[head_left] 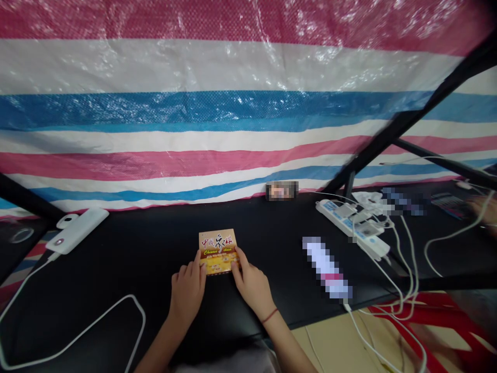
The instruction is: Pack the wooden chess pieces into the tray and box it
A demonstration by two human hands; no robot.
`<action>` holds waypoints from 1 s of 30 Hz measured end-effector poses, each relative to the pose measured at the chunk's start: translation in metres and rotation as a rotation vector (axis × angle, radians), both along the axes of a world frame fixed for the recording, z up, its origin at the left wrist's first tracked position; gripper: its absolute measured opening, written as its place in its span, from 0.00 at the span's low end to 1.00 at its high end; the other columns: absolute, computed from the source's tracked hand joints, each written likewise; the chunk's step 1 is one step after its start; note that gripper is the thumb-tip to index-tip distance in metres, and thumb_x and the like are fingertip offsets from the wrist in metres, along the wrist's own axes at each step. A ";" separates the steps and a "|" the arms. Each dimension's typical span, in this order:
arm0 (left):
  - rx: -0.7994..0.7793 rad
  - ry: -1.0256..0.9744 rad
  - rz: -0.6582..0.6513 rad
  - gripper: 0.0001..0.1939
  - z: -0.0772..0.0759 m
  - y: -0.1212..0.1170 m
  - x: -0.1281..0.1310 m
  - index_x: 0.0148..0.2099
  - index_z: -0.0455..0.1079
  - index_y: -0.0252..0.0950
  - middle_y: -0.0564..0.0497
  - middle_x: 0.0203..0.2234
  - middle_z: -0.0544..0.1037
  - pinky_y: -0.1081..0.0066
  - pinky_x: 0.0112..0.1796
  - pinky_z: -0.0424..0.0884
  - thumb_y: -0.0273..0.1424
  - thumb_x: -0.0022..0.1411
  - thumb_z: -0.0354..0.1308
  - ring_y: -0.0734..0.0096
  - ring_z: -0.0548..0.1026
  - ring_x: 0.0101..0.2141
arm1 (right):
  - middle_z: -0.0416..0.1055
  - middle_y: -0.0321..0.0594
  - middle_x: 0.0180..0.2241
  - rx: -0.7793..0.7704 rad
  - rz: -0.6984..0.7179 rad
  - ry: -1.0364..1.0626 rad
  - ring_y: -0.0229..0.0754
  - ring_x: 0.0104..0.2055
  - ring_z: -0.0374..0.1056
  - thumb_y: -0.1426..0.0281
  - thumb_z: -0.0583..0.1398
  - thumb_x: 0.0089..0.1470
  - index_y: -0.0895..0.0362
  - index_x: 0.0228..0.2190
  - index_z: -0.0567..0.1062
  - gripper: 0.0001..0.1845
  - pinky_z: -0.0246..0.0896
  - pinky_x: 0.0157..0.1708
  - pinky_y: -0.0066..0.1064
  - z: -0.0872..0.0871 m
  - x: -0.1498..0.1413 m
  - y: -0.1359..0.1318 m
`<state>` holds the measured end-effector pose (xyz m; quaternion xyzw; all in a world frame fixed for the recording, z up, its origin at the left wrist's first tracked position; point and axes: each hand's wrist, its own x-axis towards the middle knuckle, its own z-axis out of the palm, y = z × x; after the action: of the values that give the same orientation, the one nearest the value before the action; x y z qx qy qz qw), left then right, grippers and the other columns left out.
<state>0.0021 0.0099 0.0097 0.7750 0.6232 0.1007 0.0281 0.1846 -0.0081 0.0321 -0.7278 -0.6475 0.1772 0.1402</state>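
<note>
A small Chinese chess box point(218, 248) lies on the black table point(116, 259), its printed face up, with large characters above yellow lettering. My left hand point(187, 287) holds the box's left edge near its lower corner, fingers curled. On the opposite edge, my right hand point(252, 282) grips the box with thumb and forefinger, and a thin red band circles that wrist. Both hands frame the box from the near side. What lies under the fingertips is hidden.
At the left is a white power bank-like device point(79, 230) with a white cable point(132, 298). On the right, a power strip point(353, 228) carries several plugs and cables beside a blurred-out phone-like object point(327, 268). Striped sheeting point(194, 114) hangs behind; another person's hand point(483, 207) shows far right.
</note>
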 end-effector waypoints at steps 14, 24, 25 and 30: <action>-0.110 -0.459 0.122 0.21 0.005 0.072 -0.021 0.59 0.60 0.34 0.47 0.36 0.80 0.70 0.38 0.69 0.38 0.71 0.39 0.65 0.78 0.39 | 0.73 0.37 0.24 0.196 -0.122 0.376 0.43 0.28 0.73 0.54 0.47 0.63 0.59 0.54 0.65 0.27 0.59 0.28 0.27 -0.017 0.035 0.072; -0.025 -0.256 0.043 0.19 -0.002 0.112 -0.009 0.56 0.68 0.37 0.45 0.40 0.80 0.64 0.42 0.64 0.37 0.67 0.48 0.59 0.75 0.42 | 0.75 0.39 0.26 0.285 -0.066 0.078 0.38 0.27 0.70 0.62 0.49 0.62 0.55 0.29 0.76 0.20 0.47 0.26 0.26 -0.025 0.034 0.116; -0.020 -0.253 0.044 0.20 -0.003 0.113 -0.010 0.58 0.67 0.37 0.45 0.39 0.80 0.64 0.42 0.64 0.36 0.67 0.48 0.59 0.75 0.42 | 0.75 0.38 0.26 0.280 -0.052 0.062 0.38 0.28 0.70 0.62 0.50 0.62 0.55 0.28 0.76 0.19 0.47 0.26 0.26 -0.025 0.033 0.115; 0.023 -0.272 0.073 0.21 -0.006 0.120 -0.016 0.59 0.64 0.36 0.45 0.45 0.78 0.67 0.43 0.65 0.35 0.70 0.41 0.63 0.75 0.45 | 0.75 0.38 0.28 0.261 -0.079 -0.021 0.35 0.29 0.68 0.64 0.50 0.63 0.56 0.28 0.74 0.18 0.44 0.26 0.26 -0.027 0.033 0.116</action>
<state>-0.0141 0.1303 0.0041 0.7313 0.6402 0.2129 0.0996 0.2173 0.1079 0.0047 -0.7301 -0.6375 0.0781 0.2336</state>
